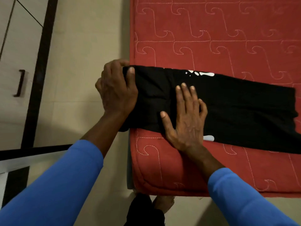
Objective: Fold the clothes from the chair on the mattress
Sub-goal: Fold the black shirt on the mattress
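Observation:
A black garment (236, 108) with white print lies folded into a long band across the red quilted mattress (211, 38), its left end hanging just past the mattress edge. My left hand (117, 90) grips that left end, thumb on top and fingers curled round the cloth. My right hand (184, 118) presses flat on the middle of the garment with most fingers straight. Both arms wear blue sleeves.
Beige floor tiles (81, 46) run along the left of the mattress. A pale cupboard door with a dark handle (20, 83) and dark frame stands at far left. A bare foot (162, 204) shows below the mattress's near edge.

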### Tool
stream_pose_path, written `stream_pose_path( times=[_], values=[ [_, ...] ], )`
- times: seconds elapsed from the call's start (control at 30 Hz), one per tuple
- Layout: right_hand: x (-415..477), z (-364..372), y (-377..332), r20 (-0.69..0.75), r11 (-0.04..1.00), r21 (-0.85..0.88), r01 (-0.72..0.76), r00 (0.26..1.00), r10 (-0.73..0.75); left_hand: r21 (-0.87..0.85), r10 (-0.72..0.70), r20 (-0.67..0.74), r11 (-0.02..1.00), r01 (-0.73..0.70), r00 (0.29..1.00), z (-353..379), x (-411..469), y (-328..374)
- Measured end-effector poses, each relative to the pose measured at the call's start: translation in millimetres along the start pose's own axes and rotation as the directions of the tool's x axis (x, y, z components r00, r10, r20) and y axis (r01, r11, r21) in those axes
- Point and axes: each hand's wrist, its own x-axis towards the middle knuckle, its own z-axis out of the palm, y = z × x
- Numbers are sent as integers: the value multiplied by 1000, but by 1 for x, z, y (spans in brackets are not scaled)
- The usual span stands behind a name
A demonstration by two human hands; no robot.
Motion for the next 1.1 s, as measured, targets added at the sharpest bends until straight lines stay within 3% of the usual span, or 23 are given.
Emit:
stream_pose_path(
  times=[0.07,0.13,0.2,0.23,0.3,0.47,0.77,0.83,0.93,1.03,1.1],
  values=[
    [13,-2,1,-59,998,20,-59,996,60,-58,-226,83,971,231,971,14,24,0],
    [36,-1,3,-53,996,58,-73,996,76,-22,-439,201,891,453,875,27,45,-10],
    [62,1,6,-23,997,59,-55,998,56,50,-551,304,824,564,778,34,55,-19],
    [74,3,8,-10,999,35,-41,999,41,71,-554,327,822,565,765,36,56,-23],
    [89,8,12,43,1000,-16,-19,999,20,67,-505,302,857,511,808,36,55,-24],
    [94,23,18,163,989,-150,-11,986,36,89,-433,124,901,424,893,22,66,-38],
    [93,22,16,159,990,-139,-16,986,39,142,-452,116,889,436,884,26,64,-41],
    [90,22,15,102,995,-93,-26,994,35,149,-384,43,915,374,922,21,60,-33],
    [85,22,16,-27,998,-25,-56,998,55,154,-38,-18,987,41,999,16,49,-12],
    [86,24,17,-66,997,18,-80,995,81,74,311,128,944,-321,942,21,36,9],
    [87,26,18,-77,995,36,-89,993,92,20,427,246,895,-445,870,29,30,17]
  ],
)
